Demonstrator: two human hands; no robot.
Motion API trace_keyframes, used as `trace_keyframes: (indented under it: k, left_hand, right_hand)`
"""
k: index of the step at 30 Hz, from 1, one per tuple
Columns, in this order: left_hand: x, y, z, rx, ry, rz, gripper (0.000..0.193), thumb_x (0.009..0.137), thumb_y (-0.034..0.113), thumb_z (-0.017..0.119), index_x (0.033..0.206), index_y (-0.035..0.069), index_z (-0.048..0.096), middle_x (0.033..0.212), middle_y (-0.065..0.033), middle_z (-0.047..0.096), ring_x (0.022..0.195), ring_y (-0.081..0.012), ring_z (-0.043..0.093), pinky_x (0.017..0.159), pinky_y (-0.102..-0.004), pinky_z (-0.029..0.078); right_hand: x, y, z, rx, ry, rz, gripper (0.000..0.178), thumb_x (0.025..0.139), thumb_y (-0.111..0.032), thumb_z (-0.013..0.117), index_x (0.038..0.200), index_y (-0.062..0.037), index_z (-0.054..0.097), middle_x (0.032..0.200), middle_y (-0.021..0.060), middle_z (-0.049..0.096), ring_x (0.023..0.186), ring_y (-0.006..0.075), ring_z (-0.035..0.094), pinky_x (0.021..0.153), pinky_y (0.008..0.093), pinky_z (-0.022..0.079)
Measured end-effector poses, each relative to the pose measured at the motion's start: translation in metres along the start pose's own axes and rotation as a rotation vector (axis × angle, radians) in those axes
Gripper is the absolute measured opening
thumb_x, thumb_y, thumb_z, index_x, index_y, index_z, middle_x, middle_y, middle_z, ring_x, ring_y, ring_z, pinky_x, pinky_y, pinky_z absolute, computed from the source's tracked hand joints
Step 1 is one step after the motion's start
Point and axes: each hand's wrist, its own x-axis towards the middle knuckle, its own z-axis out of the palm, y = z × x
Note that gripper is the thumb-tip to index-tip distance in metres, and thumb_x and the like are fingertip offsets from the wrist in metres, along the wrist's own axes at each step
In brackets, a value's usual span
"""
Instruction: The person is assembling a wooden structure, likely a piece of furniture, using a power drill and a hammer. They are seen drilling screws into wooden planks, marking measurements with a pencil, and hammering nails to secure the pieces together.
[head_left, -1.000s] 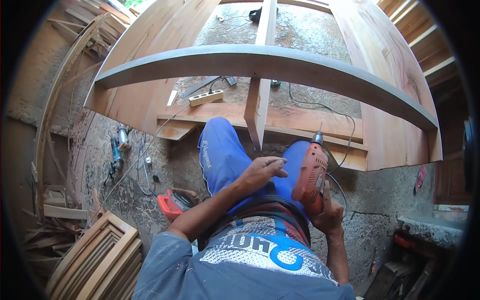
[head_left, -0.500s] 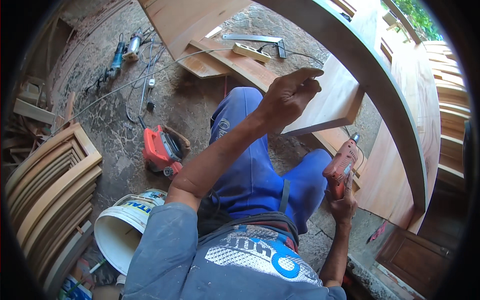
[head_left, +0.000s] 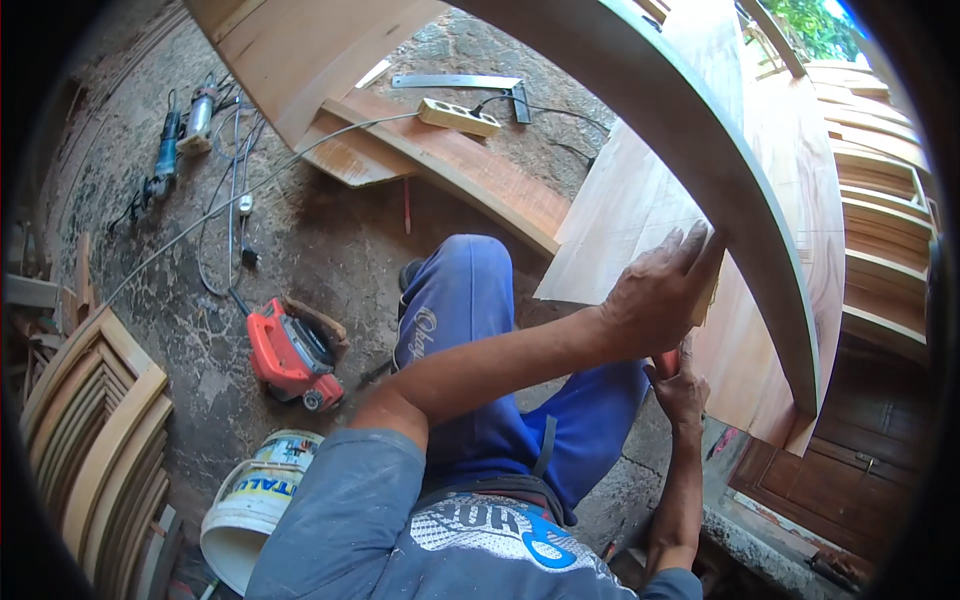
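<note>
My left hand (head_left: 655, 290) reaches across to the wooden board (head_left: 640, 200), its fingers stretched out along the board's end beside the curved wooden piece (head_left: 745, 170). The thumb and palm side are hidden, so anything small under them cannot be made out. Below it, my right hand (head_left: 682, 388) is closed around a red power drill (head_left: 666, 363). Only a bit of the drill's body shows; its front is hidden behind my left hand and the wood.
On the floor at left are a red electric planer (head_left: 290, 355), a blue power tool (head_left: 167, 150) and a white bucket (head_left: 235, 515). Curved wooden frames (head_left: 110, 430) stack at lower left. A power strip (head_left: 457, 117) with cables lies on a plank, near a try square (head_left: 460, 82).
My left hand has moved right and down from the air onto the board's end. The drill, in full view before, is now mostly covered. The whole view has shifted slightly.
</note>
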Motion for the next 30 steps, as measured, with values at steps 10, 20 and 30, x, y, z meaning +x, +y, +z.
trace_keyframes:
  k: [10,20,30]
  left_hand:
    - [0.003,0.0,0.001,-0.084,-0.047,0.038,0.099,0.077,0.008,0.073,0.158,-0.004,0.018,0.152,-0.0342,0.038,0.136,-0.0508,0.044,0.115,-0.0555,0.036]
    - [-0.008,0.016,0.003,0.168,-0.133,-0.22,0.085,0.088,0.003,0.056,0.161,-0.003,0.011,0.146,-0.0214,0.05,0.112,-0.021,0.061,0.092,-0.0313,0.051]
    - [-0.016,0.012,0.003,0.253,0.11,-0.188,0.074,0.085,0.008,0.063,0.152,-0.006,0.036,0.147,-0.0178,0.05,0.126,-0.0244,0.056,0.107,-0.035,0.044]
  right_hand:
    - [0.063,0.049,0.008,-0.105,0.028,-0.13,0.1,0.078,-0.042,0.081,0.159,-0.0161,0.03,0.089,0.0179,0.074,0.074,0.0355,0.073,0.06,0.0474,0.055]
    - [0.131,0.094,0.123,0.099,0.322,-0.371,0.081,0.084,-0.027,0.074,0.155,-0.0188,0.036,0.08,0.0162,0.07,0.068,0.0341,0.07,0.057,0.0485,0.053]
    - [0.19,0.107,0.168,0.206,0.259,-0.461,0.099,0.079,-0.048,0.081,0.157,-0.021,0.026,0.088,0.0178,0.071,0.076,0.0351,0.073,0.064,0.045,0.057]
